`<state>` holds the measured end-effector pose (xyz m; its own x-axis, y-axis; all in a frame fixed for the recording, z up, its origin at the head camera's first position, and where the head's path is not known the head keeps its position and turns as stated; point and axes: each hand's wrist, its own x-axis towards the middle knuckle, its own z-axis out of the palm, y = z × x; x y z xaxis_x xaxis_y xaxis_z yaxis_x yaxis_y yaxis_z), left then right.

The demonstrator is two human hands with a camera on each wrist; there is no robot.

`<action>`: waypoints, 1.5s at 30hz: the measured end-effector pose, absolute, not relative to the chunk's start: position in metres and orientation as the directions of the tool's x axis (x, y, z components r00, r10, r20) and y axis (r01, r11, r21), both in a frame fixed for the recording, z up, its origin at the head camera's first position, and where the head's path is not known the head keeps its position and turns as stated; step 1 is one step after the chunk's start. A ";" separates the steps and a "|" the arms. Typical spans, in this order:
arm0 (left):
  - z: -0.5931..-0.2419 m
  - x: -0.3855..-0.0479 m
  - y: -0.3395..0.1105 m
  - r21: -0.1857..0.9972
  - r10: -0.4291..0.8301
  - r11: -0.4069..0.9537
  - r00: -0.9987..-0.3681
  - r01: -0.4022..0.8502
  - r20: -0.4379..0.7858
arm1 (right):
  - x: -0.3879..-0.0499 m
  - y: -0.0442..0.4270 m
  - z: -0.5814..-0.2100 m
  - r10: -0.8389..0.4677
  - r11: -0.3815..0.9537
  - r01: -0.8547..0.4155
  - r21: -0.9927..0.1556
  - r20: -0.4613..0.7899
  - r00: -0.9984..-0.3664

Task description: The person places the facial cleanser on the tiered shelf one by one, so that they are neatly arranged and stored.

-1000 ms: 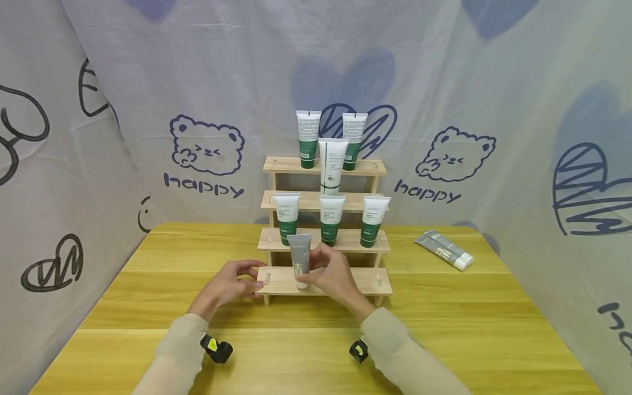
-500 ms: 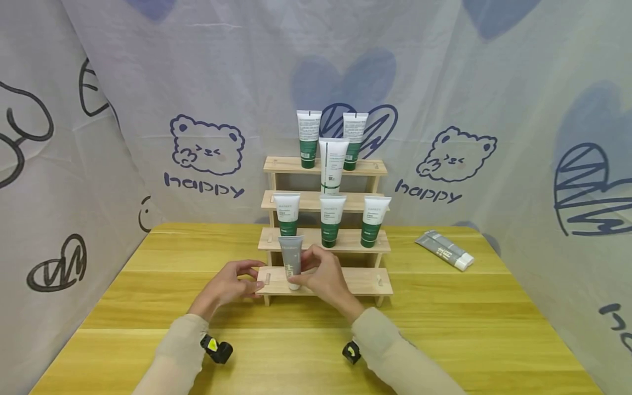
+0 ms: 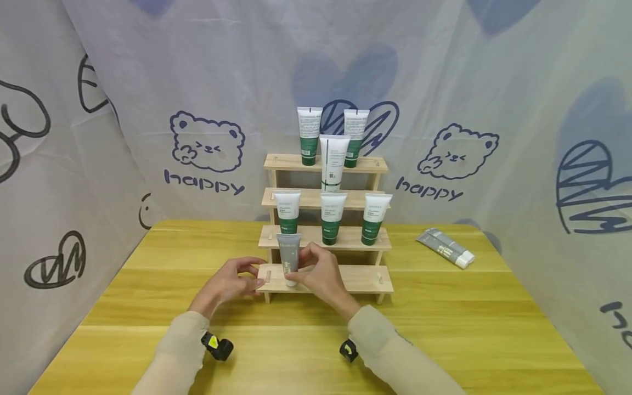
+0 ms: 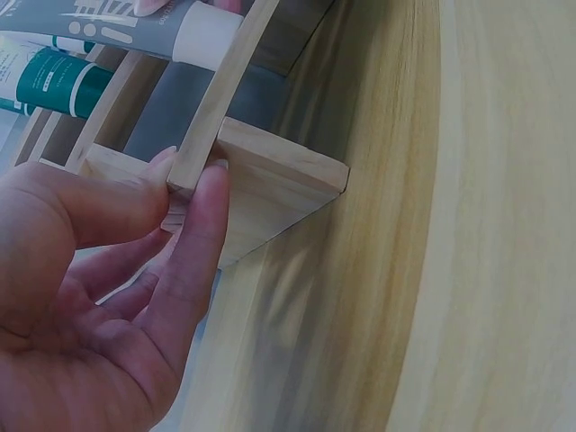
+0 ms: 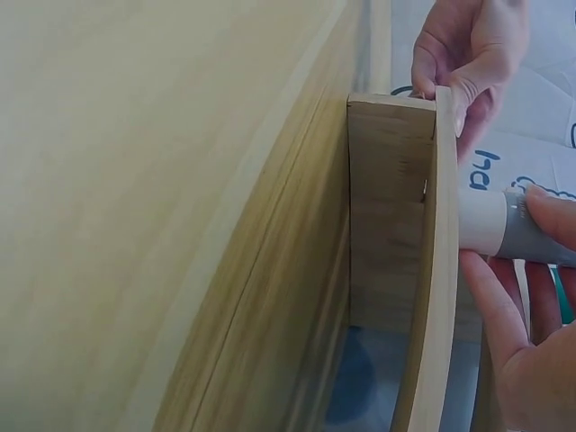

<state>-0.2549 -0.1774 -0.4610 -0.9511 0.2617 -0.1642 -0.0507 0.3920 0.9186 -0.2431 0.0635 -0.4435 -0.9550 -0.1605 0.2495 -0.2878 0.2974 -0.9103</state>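
Observation:
My right hand [image 3: 321, 277] grips a grey squeeze tube [image 3: 288, 251] between thumb and fingers. The tube stands upright, white cap down, on the left part of the lowest step of a wooden tiered display rack [image 3: 355, 278]. In the right wrist view the white cap [image 5: 481, 221] meets the step board. My left hand [image 3: 231, 285] pinches the left end of that same step; the left wrist view shows thumb and fingertips [image 4: 214, 193] on either side of the board's end. Behind the grey tube stands a green-and-white tube [image 3: 288, 211] on the second step.
Two more green-and-white tubes share the second step, among them the rightmost tube [image 3: 373, 218]. A taller white tube [image 3: 333, 163] stands on the third step, and two tubes are on top. Grey tubes [image 3: 446, 248] lie on the wooden table [image 3: 444, 318] at right.
My right hand has shifted left along the lowest step with the grey tube, mostly in the first half second. The left hand keeps its place at the step's end.

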 end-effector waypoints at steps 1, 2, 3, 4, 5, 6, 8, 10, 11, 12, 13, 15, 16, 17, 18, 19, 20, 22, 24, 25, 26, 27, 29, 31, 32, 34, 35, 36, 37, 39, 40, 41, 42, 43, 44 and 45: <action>-0.461 -0.255 -0.177 0.918 0.261 0.393 -0.951 -0.052 -0.165 | -0.243 0.063 -0.443 -0.160 0.297 -0.289 -0.910 0.251 -0.955; -0.460 -0.255 -0.177 0.919 0.260 0.391 -0.951 -0.054 -0.166 | -0.243 0.063 -0.443 -0.160 0.297 -0.291 -0.909 0.253 -0.954; -0.460 -0.255 -0.177 0.920 0.261 0.388 -0.951 -0.054 -0.166 | -0.243 0.063 -0.444 -0.160 0.297 -0.292 -0.909 0.254 -0.954; -0.460 -0.255 -0.177 0.921 0.263 0.385 -0.951 -0.054 -0.165 | -0.243 0.063 -0.444 -0.159 0.296 -0.295 -0.909 0.257 -0.953; -0.460 -0.255 -0.177 0.922 0.266 0.384 -0.950 -0.051 -0.163 | -0.243 0.063 -0.444 -0.158 0.297 -0.297 -0.907 0.261 -0.952; -0.460 -0.255 -0.177 0.923 0.267 0.381 -0.950 -0.049 -0.161 | -0.243 0.062 -0.444 -0.158 0.296 -0.301 -0.907 0.264 -0.951; -0.460 -0.255 -0.177 0.924 0.271 0.378 -0.950 -0.046 -0.158 | -0.243 0.062 -0.445 -0.160 0.294 -0.308 -0.905 0.271 -0.949; -0.460 -0.255 -0.177 0.925 0.270 0.378 -0.950 -0.047 -0.159 | -0.243 0.062 -0.445 -0.164 0.294 -0.315 -0.902 0.277 -0.947; -0.460 -0.255 -0.177 0.924 0.268 0.379 -0.950 -0.048 -0.159 | -0.243 0.061 -0.445 -0.166 0.293 -0.316 -0.902 0.278 -0.946; -0.460 -0.255 -0.177 0.923 0.267 0.381 -0.950 -0.049 -0.160 | -0.242 0.061 -0.445 -0.169 0.293 -0.316 -0.903 0.276 -0.946; -0.460 -0.255 -0.177 0.922 0.265 0.384 -0.951 -0.049 -0.161 | -0.242 0.060 -0.445 -0.171 0.293 -0.317 -0.902 0.277 -0.946; -0.460 -0.255 -0.177 0.920 0.263 0.388 -0.951 -0.050 -0.163 | -0.242 0.059 -0.445 -0.175 0.295 -0.320 -0.900 0.278 -0.944; -0.460 -0.255 -0.177 0.919 0.262 0.390 -0.951 -0.050 -0.163 | -0.242 0.059 -0.446 -0.177 0.295 -0.321 -0.900 0.279 -0.944; -0.460 -0.255 -0.177 0.918 0.262 0.393 -0.951 -0.050 -0.164 | -0.242 0.059 -0.446 -0.179 0.296 -0.325 -0.898 0.282 -0.943; -0.460 -0.255 -0.177 0.917 0.261 0.395 -0.951 -0.051 -0.165 | -0.242 0.058 -0.446 -0.180 0.298 -0.329 -0.896 0.286 -0.941; -0.460 -0.255 -0.177 0.917 0.260 0.396 -0.951 -0.051 -0.165 | -0.242 0.058 -0.447 -0.182 0.298 -0.332 -0.895 0.289 -0.940; -0.460 -0.255 -0.177 0.916 0.260 0.397 -0.951 -0.051 -0.166 | -0.242 0.058 -0.447 -0.183 0.299 -0.335 -0.894 0.290 -0.939; -0.460 -0.255 -0.177 0.915 0.260 0.400 -0.951 -0.051 -0.167 | -0.242 0.058 -0.448 -0.186 0.297 -0.338 -0.893 0.293 -0.938; -0.460 -0.255 -0.177 0.913 0.258 0.404 -0.952 -0.049 -0.165 | -0.241 0.057 -0.448 -0.189 0.290 -0.337 -0.896 0.292 -0.938; -0.460 -0.255 -0.177 0.912 0.259 0.407 -0.952 -0.046 -0.164 | -0.241 0.057 -0.448 -0.192 0.285 -0.339 -0.897 0.293 -0.937; -0.460 -0.255 -0.177 0.912 0.259 0.409 -0.952 -0.045 -0.163 | -0.241 0.057 -0.448 -0.193 0.280 -0.341 -0.897 0.295 -0.936; -0.460 -0.255 -0.177 0.911 0.258 0.410 -0.952 -0.043 -0.161 | -0.241 0.057 -0.448 -0.194 0.278 -0.343 -0.898 0.297 -0.935; -0.460 -0.255 -0.177 0.910 0.257 0.412 -0.953 -0.041 -0.159 | -0.241 0.057 -0.449 -0.197 0.277 -0.343 -0.897 0.297 -0.934; -0.460 -0.256 -0.177 0.909 0.257 0.415 -0.953 -0.039 -0.158 | -0.240 0.057 -0.450 -0.199 0.283 -0.345 -0.895 0.297 -0.934; -0.460 -0.255 -0.177 0.909 0.256 0.415 -0.954 -0.039 -0.158 | -0.240 0.057 -0.450 -0.199 0.290 -0.344 -0.893 0.295 -0.935; -0.459 -0.255 -0.176 0.907 0.255 0.419 -0.954 -0.039 -0.158 | -0.239 0.058 -0.450 -0.199 0.300 -0.339 -0.892 0.289 -0.936; -0.459 -0.255 -0.176 0.906 0.255 0.421 -0.954 -0.039 -0.159 | -0.239 0.058 -0.450 -0.202 0.302 -0.340 -0.891 0.289 -0.936; -0.459 -0.255 -0.176 0.905 0.254 0.423 -0.954 -0.039 -0.160 | -0.238 0.058 -0.449 -0.202 0.303 -0.337 -0.891 0.285 -0.937; -0.459 -0.255 -0.176 0.905 0.254 0.423 -0.954 -0.039 -0.160 | -0.238 0.058 -0.449 -0.204 0.306 -0.336 -0.891 0.283 -0.937; -0.459 -0.255 -0.176 0.904 0.253 0.426 -0.954 -0.038 -0.160 | -0.238 0.058 -0.449 -0.211 0.302 -0.332 -0.894 0.277 -0.938; -0.459 -0.255 -0.176 0.903 0.252 0.428 -0.954 -0.038 -0.160 | -0.238 0.058 -0.449 -0.216 0.302 -0.330 -0.894 0.273 -0.937; -0.459 -0.256 -0.176 0.902 0.251 0.430 -0.955 -0.037 -0.159 | -0.238 0.058 -0.449 -0.220 0.300 -0.329 -0.895 0.270 -0.937; -0.459 -0.256 -0.176 0.902 0.250 0.431 -0.955 -0.037 -0.159 | -0.238 0.058 -0.449 -0.223 0.301 -0.326 -0.896 0.266 -0.938; -0.459 -0.256 -0.176 0.901 0.249 0.433 -0.955 -0.037 -0.159 | -0.238 0.058 -0.449 -0.227 0.301 -0.323 -0.897 0.262 -0.938; -0.459 -0.256 -0.176 0.900 0.248 0.433 -0.956 -0.038 -0.159 | -0.238 0.058 -0.449 -0.229 0.301 -0.319 -0.899 0.257 -0.939; -0.459 -0.256 -0.176 0.899 0.246 0.435 -0.956 -0.039 -0.161 | -0.238 0.058 -0.449 -0.232 0.300 -0.316 -0.900 0.253 -0.939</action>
